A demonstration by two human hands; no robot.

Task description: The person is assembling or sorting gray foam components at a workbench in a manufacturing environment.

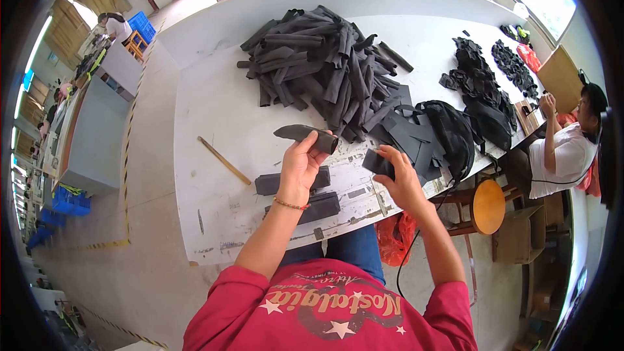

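My left hand (301, 164) is closed around a dark grey fabric tube (304, 134), which has a pointed flap at its left and an open end at its right. In my right hand (402, 179) a small black rectangular piece (378, 164) is pinched between thumb and fingers, apart from the tube. Beneath my left wrist lie two stacks of flat dark pieces, the upper stack (267, 184) and the lower stack (323, 207), both partly covered by my arm. A large heap of similar dark tubes (318, 58) rises beyond my hands. Flat black sheets (409, 136) spread just past my right hand.
On the white table (208, 101) are a wooden stick (224, 160), a black backpack (448, 133) and piles of small black pieces (478, 75). At right sits another person (562, 156), near a round wooden stool (488, 207). A red plastic bag (395, 239) hangs below the table edge.
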